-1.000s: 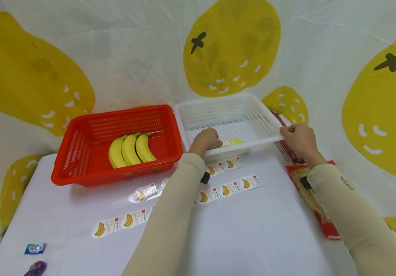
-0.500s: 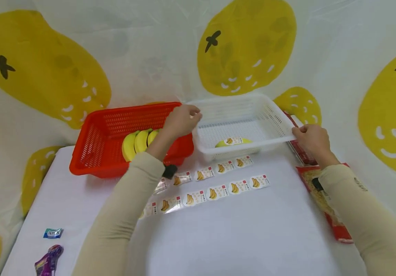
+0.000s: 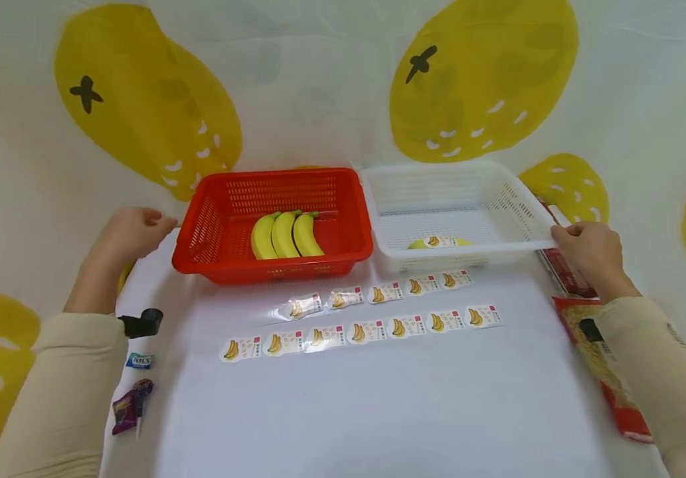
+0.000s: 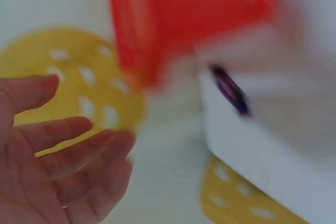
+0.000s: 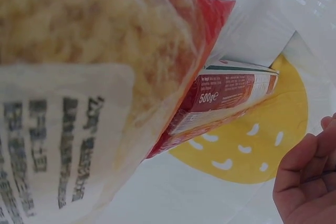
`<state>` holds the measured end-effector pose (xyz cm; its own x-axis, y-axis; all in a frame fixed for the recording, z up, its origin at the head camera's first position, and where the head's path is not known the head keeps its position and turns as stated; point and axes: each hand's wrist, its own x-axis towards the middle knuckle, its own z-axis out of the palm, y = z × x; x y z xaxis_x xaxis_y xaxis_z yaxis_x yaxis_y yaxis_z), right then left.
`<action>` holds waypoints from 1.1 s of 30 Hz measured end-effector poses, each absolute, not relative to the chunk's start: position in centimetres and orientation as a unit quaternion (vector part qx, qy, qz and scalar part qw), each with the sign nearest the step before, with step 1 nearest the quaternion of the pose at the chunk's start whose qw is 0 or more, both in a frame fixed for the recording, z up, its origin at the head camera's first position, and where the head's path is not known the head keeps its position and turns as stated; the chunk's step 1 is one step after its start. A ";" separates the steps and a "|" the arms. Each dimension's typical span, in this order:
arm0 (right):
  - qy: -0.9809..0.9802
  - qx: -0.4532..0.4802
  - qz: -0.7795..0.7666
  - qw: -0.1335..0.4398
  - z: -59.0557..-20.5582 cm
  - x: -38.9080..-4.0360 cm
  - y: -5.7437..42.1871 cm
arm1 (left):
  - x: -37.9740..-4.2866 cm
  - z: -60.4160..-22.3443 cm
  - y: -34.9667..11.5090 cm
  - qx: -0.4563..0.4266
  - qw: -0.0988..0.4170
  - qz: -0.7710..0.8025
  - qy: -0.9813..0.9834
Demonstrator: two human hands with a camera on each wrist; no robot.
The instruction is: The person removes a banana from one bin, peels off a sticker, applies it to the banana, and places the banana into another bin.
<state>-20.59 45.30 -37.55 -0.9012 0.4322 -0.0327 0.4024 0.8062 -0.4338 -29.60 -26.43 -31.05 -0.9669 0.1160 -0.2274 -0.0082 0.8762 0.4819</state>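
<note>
1. Location: the white basket stands on the table, right of the red basket; whether their rims touch cannot be confirmed.
2. Right hand: pinches the white basket's rim at the near right corner.
3. Left hand: fingers relaxed, holding nothing, just beside the red basket's left end.
4. Handling: both baskets appear to be light, fairly stiff plastic – expect some flex and easy sliding. Take hold at opposite ends of the rim.
5. Contents: three bananas in the red basket, one labelled banana in the white – loose, likely to roll if tilted.
6. Obstructions: red packet and pasta bag at right; banana labels in front.
</note>
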 end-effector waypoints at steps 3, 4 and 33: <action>-0.946 -0.228 0.228 0.025 -37.7 -20.2 45.9 | -29.2 -32.7 -27.8 0.043 0.181 0.276 0.943; -0.946 -0.230 0.229 0.024 -37.8 -20.2 46.0 | -29.1 -33.2 -27.8 0.043 0.195 0.295 0.934; -0.932 -0.051 0.263 0.244 -36.1 -23.4 36.5 | -28.5 -35.2 -27.8 0.024 0.184 0.356 0.916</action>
<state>-23.43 36.45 -36.11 -0.8757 0.2229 0.4284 -0.0340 0.8564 -0.5152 -28.46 -27.84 -35.22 -0.9312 0.1752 -0.3195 -0.0863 0.7460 0.6604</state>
